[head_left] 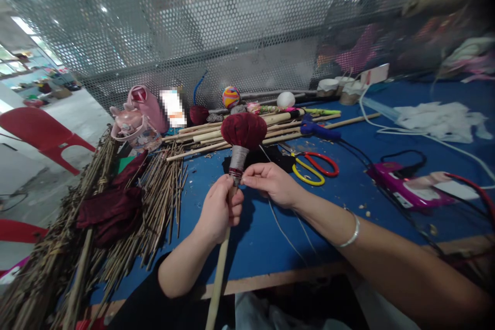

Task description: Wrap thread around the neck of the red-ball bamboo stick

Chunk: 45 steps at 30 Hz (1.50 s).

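Mid-frame: red cloth (244, 131) bound to stick (218, 278), left hand (219, 207) gripping stick; right hand (277, 184) pinching, seemingly, thread (286, 240) (tail loose, binding (239, 157) probably unfinished).

Red chair (33, 125) L, mesh panel (240, 26) at bk, pwr strip (425, 199) R.

Left hand (222, 209) grips pale wooden stick (219, 281) below rounded dark-red cloth head (244, 131); right hand (274, 184), fingertips together, at lower end of grey thread binding (238, 157); red-and-yellow-handled scissors (310, 177) beyond
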{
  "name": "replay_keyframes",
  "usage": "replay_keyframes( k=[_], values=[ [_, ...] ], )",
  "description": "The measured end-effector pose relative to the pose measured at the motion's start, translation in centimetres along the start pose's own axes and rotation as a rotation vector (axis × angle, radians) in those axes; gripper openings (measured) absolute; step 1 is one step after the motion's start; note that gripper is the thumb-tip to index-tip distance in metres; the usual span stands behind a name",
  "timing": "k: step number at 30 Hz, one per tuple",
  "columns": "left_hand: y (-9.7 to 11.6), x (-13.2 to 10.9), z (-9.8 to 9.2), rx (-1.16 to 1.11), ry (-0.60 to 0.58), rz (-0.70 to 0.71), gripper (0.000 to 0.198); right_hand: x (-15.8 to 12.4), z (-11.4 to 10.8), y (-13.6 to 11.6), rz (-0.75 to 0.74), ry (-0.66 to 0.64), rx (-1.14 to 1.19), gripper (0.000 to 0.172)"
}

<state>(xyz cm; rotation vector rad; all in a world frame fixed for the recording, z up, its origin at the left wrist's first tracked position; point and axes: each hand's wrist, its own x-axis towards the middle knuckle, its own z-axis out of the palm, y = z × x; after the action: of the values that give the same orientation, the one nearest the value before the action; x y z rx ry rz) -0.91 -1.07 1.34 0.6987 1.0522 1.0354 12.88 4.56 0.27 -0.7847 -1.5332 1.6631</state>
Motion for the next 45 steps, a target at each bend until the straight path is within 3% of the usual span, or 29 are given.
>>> replay_keyframes(
  k=[6,16,35,40,45],
  values=[
    [0.01,0.06,0.05,0.039,0.062,-0.016,0.023,-0.13,-0.07,-0.16,0.002,0.033,0.006,0.024],
    [0.13,-0.09,0.19,0.035,-0.009,-0.022,0.027,0.19,-0.49,0.17,0.022,0.012,0.021,0.024],
    [-0.24,0.17,0.22,0.049,0.045,-0.025,0.031,0.05,-0.24,-0.25,-0.014,0.010,0.006,0.021],
    [0.09,0.16,0.22,-0.002,-0.033,-0.075,0.025,-0.03,-0.15,-0.49,-0.031,0.014,-0.005,0.020],
    [0.11,-0.16,0.46,-0.022,-0.033,-0.050,0.025,0.15,-0.17,-0.24,-0.024,-0.018,0.054,0.022]
  ],
)
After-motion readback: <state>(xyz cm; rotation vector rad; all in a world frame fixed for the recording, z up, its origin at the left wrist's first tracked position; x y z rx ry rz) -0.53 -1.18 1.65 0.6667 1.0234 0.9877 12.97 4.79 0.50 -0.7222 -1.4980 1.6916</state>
